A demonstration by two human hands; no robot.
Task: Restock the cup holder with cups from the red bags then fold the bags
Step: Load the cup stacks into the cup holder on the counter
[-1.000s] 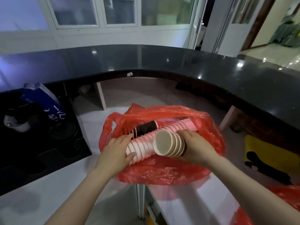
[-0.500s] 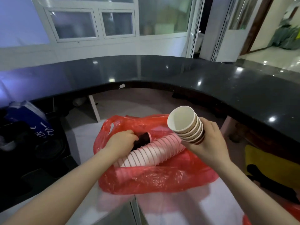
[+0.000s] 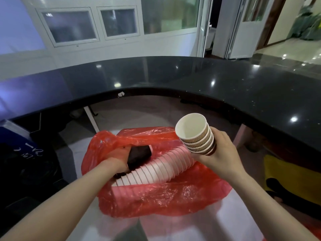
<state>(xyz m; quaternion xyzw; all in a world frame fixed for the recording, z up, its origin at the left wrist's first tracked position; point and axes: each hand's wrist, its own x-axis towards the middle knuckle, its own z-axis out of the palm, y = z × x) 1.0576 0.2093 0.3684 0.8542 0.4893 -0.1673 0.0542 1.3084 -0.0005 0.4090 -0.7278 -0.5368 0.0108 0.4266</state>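
Two hands, right hand (image 3: 220,153) lifting brown cups (image 3: 198,136) above red bag (image 3: 156,200), left hand (image 3: 116,160) inside

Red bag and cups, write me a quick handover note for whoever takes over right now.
Right hand grips a short stack of brown ribbed cups, lifted clear of the red bag, mouths facing the camera.
Left hand is inside the bag, holding a dark cup stack.
A long stack of pink-and-white cups lies on its side in the open bag on the white counter.
Done: one stack out of the bag.
Left: pull the rest, load the cup holder (not in view), fold the bags.
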